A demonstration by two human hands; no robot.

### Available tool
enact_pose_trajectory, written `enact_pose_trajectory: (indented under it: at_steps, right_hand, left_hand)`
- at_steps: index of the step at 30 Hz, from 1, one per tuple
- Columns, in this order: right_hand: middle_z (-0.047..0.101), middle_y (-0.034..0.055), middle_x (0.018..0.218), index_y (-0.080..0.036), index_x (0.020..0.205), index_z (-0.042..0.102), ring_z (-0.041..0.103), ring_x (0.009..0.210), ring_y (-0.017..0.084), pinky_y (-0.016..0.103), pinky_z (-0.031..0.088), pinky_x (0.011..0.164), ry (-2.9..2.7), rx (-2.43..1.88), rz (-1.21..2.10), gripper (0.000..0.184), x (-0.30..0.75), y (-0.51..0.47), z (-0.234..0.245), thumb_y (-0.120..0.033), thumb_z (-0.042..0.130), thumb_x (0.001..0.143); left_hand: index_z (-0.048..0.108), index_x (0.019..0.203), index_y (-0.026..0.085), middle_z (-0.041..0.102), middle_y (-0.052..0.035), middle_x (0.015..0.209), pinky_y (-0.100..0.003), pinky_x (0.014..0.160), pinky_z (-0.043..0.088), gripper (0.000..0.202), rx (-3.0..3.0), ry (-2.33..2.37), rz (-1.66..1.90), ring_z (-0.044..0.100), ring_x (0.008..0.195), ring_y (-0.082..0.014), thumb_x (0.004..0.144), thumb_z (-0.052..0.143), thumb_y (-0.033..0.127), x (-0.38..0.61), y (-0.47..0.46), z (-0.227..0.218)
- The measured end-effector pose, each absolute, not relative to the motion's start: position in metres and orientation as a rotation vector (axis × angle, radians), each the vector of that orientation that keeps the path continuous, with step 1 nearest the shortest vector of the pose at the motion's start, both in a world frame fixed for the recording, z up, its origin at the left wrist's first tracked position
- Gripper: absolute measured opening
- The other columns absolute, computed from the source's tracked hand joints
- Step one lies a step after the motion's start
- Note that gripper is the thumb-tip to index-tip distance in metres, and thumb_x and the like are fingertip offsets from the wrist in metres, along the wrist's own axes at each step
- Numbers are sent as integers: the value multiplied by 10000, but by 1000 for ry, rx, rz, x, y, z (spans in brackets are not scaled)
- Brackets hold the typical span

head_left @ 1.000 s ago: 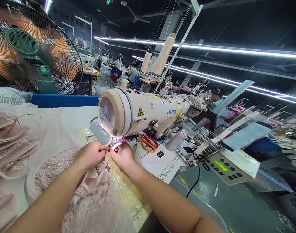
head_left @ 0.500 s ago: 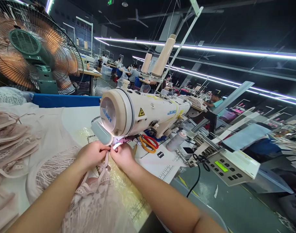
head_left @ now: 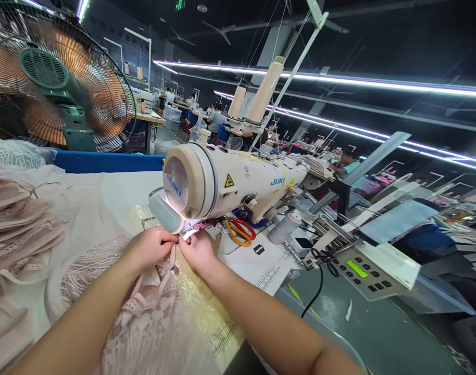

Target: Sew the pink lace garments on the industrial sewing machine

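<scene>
Under the head of a white sewing machine (head_left: 230, 179), my left hand (head_left: 154, 247) pinches the edge of a pale pink lace garment (head_left: 152, 323). Close beside it, my right hand (head_left: 199, 251) is closed on the same garment edge, its fingertips partly hidden by the machine. A narrow strap of the garment hangs down between the hands. The rest of the lace lies over the table and toward my lap. The needle and presser foot are hidden behind the grey guard (head_left: 165, 213) and my fingers.
Orange-handled scissors (head_left: 238, 237) and red-handled ones lie right of the machine head, near a grey thread cone (head_left: 283, 229). A control panel (head_left: 359, 268) stands at right. Stacked pink garments (head_left: 21, 224) lie at left, below a large fan (head_left: 62, 83). Thread cones (head_left: 265, 91) stand behind.
Both hands stay at the machine with almost no change in grip. The whole view has shifted very slightly, and the fan blades have turned.
</scene>
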State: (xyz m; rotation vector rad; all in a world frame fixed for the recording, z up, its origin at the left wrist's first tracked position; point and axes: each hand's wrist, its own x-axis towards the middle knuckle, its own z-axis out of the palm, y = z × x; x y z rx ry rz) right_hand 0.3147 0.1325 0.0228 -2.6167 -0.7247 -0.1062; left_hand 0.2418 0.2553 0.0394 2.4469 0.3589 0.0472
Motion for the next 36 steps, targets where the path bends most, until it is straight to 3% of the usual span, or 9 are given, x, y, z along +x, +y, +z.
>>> enact_pose_trajectory:
  at_steps: [7,12,21,29,36]
  right_hand:
    - [422,-33,461,-191,490,464,319,445,104,227,236,443,-757,-2550,-48,275,315,130,24,-276,485,750]
    - [383,-33,446,-193,466,455,316,424,105,231,234,427,-742,-2587,-71,301,315,130,25,-287,506,748]
    - [465,-17,478,-201,498,505,392,447,121,238,264,436,-788,-2644,-88,295,319,132,24,-329,497,765]
    - [641,8,638,-209,637,639,550,587,157,226,366,504,-798,-2582,83,155,320,129,32,-272,522,716]
    - [692,21,839,-235,837,687,611,778,179,239,432,636,-821,-2544,203,230,322,125,36,-252,470,764]
  left_hand:
    - [709,934,234,714,-2,884,-319,828,452,389,2318,327,40,623,855,-225,672,434,319,242,259,36]
    - [671,744,220,697,3,802,-319,772,463,300,2317,363,89,621,779,-212,653,397,302,245,262,33]
    - [585,627,223,660,-3,706,-306,767,462,218,2362,373,187,609,760,-201,709,403,312,244,257,36]
    - [656,862,227,681,-27,863,-275,722,457,288,2447,542,308,613,835,-212,722,413,291,246,254,31]
    - [660,921,240,676,-25,838,-259,661,441,325,2542,573,245,609,772,-199,781,411,396,250,254,27]
